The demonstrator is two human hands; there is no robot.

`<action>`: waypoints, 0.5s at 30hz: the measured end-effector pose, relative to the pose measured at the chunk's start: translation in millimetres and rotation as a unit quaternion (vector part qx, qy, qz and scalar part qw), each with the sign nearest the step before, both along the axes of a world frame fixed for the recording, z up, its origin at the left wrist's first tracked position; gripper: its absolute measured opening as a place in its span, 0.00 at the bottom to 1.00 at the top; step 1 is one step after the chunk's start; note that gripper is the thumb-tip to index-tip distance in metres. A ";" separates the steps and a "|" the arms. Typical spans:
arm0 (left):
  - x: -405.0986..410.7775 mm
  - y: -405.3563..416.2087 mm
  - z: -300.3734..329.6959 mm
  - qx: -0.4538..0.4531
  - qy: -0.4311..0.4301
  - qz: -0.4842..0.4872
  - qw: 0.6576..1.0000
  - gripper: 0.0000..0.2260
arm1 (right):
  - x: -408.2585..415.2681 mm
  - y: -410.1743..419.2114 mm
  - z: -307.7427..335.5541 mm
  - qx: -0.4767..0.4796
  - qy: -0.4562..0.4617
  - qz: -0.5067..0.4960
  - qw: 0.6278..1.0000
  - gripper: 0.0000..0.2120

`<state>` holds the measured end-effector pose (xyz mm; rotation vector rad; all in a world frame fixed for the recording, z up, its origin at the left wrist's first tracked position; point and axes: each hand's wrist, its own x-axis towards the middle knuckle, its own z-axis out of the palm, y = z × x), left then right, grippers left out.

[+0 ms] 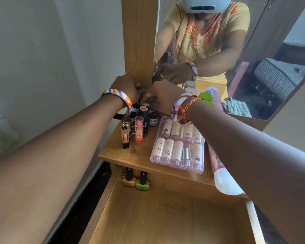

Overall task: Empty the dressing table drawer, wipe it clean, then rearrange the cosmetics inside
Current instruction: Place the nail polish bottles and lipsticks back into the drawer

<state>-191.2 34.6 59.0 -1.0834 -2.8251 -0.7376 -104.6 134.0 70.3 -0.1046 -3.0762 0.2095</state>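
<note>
Drawer [165, 217] holds two nail polish bottles [135, 180]; both hands' grip unclear.

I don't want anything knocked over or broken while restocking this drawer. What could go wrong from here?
1. Both hands, left hand and right hand, work over a tight cluster of upright lipsticks near the shelf edge; a bangle or wrist could topple them into the open drawer.
2. The pink tube lies under the right forearm and overhangs the shelf; a nudge could drop it.
</note>
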 end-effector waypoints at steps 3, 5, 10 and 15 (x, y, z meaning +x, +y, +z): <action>0.0 -1.1 -1.0 0.007 -0.003 -0.006 1.000 0.14 | 4.6 -1.1 3.6 -0.030 0.008 0.003 1.000 0.15; -0.6 -1.5 -1.8 0.010 -0.007 -0.006 1.000 0.15 | 5.9 -1.7 5.8 -0.042 0.010 0.004 0.999 0.15; -1.5 0.6 -1.6 0.022 0.005 -0.007 1.000 0.13 | 8.1 1.4 14.5 -0.056 0.027 -0.004 0.998 0.14; -4.7 3.6 -2.7 0.044 0.025 -0.003 0.999 0.12 | 16.5 6.8 29.1 -0.060 0.076 -0.008 0.995 0.13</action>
